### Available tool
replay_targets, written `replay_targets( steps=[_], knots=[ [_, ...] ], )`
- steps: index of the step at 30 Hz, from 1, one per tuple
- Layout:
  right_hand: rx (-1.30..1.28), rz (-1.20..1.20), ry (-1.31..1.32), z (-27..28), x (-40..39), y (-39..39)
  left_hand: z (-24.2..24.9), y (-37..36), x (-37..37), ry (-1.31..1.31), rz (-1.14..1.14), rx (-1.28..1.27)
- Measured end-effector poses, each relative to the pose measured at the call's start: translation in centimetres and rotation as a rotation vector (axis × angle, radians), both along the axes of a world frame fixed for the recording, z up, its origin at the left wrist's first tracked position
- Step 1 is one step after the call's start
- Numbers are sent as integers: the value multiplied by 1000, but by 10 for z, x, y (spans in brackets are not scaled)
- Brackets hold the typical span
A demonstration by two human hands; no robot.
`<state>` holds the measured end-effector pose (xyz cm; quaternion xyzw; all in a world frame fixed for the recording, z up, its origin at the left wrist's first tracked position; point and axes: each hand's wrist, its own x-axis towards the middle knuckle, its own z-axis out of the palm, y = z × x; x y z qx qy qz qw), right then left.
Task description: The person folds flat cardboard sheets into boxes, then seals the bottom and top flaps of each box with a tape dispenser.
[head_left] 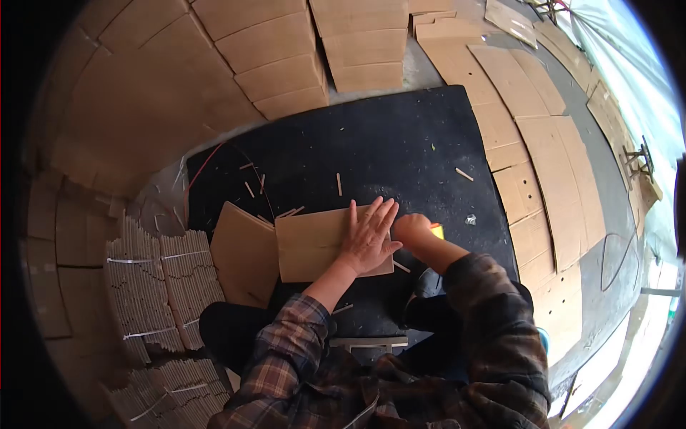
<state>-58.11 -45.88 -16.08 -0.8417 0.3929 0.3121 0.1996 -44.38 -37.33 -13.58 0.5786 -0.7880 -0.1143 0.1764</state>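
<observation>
left hand [368, 239]: open, fingers spread, pressed flat on the right end of the cardboard piece [311, 243]; nothing gripped.
right hand [412, 229]: closed around a yellow and orange object [438, 231]; mostly hidden, type can't be told.
cardboard piece: laid on the black surface [400, 136], between the arms and ahead; left end by the cardboard stack [244, 257], contact or overlap can't be told.
loose strips: scattered on the black surface, one [339, 184] beyond the piece.
strapped bundles: one [193, 279] left of the stack.
step in hand: judged as edge work; piece pinned by the left, right edge attended by the right.
next move: judged to call for steady palm pressure, with left fingertips clear of the right hand and the edge kept from sliding.
</observation>
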Motion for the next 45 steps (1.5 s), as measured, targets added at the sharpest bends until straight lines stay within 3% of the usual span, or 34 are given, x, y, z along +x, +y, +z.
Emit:
replay_targets(
  steps=[4, 6, 11, 13, 16, 18, 21, 22, 24, 25, 27, 31, 35, 38, 40, 45],
  knots=[
    [-140, 53, -85, 50, -28, -7, -3, 2, -1, 40, 19, -20],
    [30, 44, -45, 104, -25, 1, -7, -2, -1, 95, 44, -15],
    [108, 20, -31, 66, -8, 28, -6, 0, 4, 129, 78, -11],
    [209, 42, -34, 72, -8, 30, -2, 10, 29, -101, 144, -8],
    [222, 14, 15, 74, -6, 35, 8, 31, 83, -293, 451, 191],
    [232, 22, 24, 77, -2, 35, 7, 53, 113, -286, 644, 199],
    [252, 17, -3, 81, -3, 39, -41, 81, 137, 258, 952, 48],
    [258, 2, -11, 79, -4, 40, -40, 94, 137, 260, 953, 52],
    [255, -11, -19, 80, -5, 41, -31, 111, 137, 620, 1198, 590],
    [266, 32, 15, 83, -4, 44, -11, 117, 131, 620, 1200, 586],
    [282, 70, 53, 94, -3, 48, 44, 127, 111, 809, 1278, 930],
    [263, 40, 4, 90, -10, 42, 54, 150, 101, 883, 1171, 972],
    [186, 10, -2, 103, -29, 30, 47, 146, 85, 844, 1119, 800],
    [10, 6, -144, 120, -51, 11, 49, 128, 70, 992, 1056, 658],
    [-139, -82, -189, 153, -64, 3, 54, 107, 62, 753, 811, 259],
    [-602, -374, -393, 211, -107, -22, 119, 28, 46, 896, 503, -118]
  ],
)
